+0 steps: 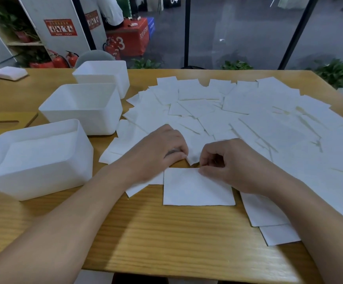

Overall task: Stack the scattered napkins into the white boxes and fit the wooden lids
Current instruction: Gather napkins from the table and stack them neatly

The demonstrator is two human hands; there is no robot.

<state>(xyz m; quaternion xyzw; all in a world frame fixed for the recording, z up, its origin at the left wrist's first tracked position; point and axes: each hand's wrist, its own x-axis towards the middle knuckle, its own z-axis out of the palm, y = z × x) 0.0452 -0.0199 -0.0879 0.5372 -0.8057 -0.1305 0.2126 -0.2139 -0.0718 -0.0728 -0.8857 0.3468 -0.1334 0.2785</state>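
Wooden desk (166,232) carries scattered napkins (248,119) beside three white boxes (80,107); the nearest box (37,160) already holds a stack. Gathering seems under way: left hand (158,152) and right hand (232,162) each pinch a napkin edge. Next likely squaring, then boxing.

Both bare arms reach forward and come close together in the middle. The left hand (162,148) lies palm down with its fingers curled in. The right hand (230,160) has bent fingers, its thumb and fingertips pressed together.
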